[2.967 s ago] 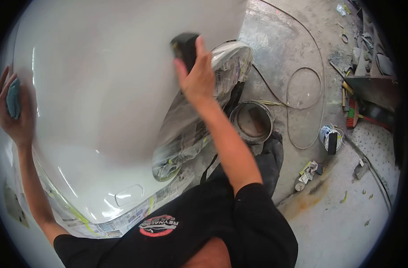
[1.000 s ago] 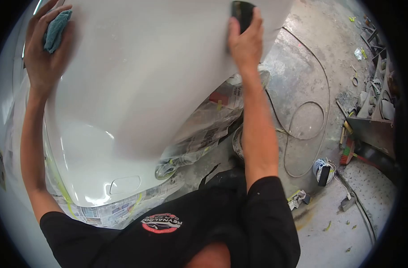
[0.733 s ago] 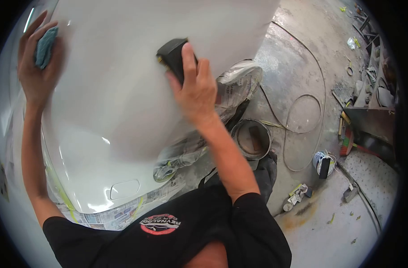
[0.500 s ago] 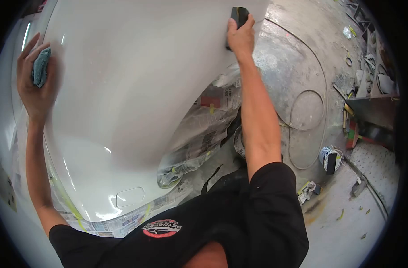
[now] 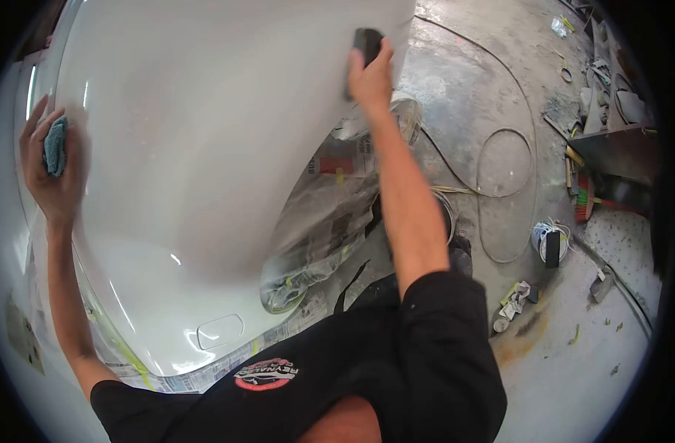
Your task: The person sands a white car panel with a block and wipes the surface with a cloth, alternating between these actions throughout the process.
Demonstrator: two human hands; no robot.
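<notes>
A smooth white car body panel (image 5: pixel 190 162) with a small rounded flap outline (image 5: pixel 220 332) fills the left and middle of the view. On its right part, close to the panel's edge, my right hand (image 5: pixel 374 85) grips a black sanding block (image 5: pixel 367 46), slightly blurred. The block lies against the surface, thumb on one side and fingers on the other. Over at the left side, my left hand (image 5: pixel 51 188) holds a folded teal cloth (image 5: pixel 54 146) between thumb and fingers, beside the panel's long edge.
Plastic sheeting (image 5: pixel 322 214) and newspaper mask the wheel arch and lower edge. A hose (image 5: pixel 533 148) loops across the concrete floor. To the right stand a white bucket (image 5: pixel 550 244) with a dark block on it, a brush (image 5: pixel 583 199) and a dark bench (image 5: pixel 618 151).
My right hand with the sanding block has moved left and nearer to me along the panel. The left hand with the cloth has shifted slightly nearer too. The view has also shifted a little.
</notes>
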